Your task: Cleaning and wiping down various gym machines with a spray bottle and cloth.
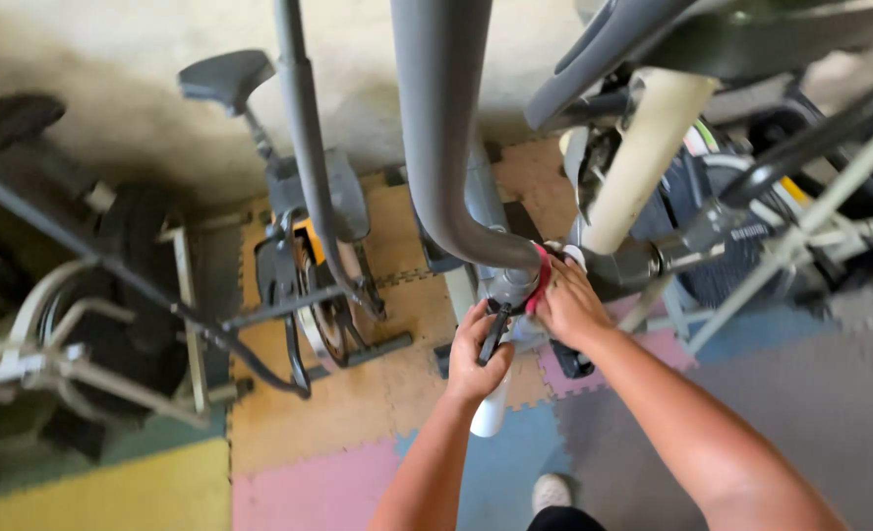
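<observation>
My left hand (477,352) grips a white spray bottle (490,413) with a black trigger, held nozzle up beside the frame of a grey exercise machine (442,147). My right hand (568,307) presses a pink cloth (540,279) against the joint where the curved grey tube meets the machine's lower frame. Both hands sit close together at that joint. A cream foam-covered handle (643,157) rises just right of my right hand.
An exercise bike (304,246) with a grey saddle stands to the left. More machines with white and black bars crowd the far left (83,334) and right (810,216). Coloured foam floor tiles (358,462) cover the ground. My shoe (552,490) shows below.
</observation>
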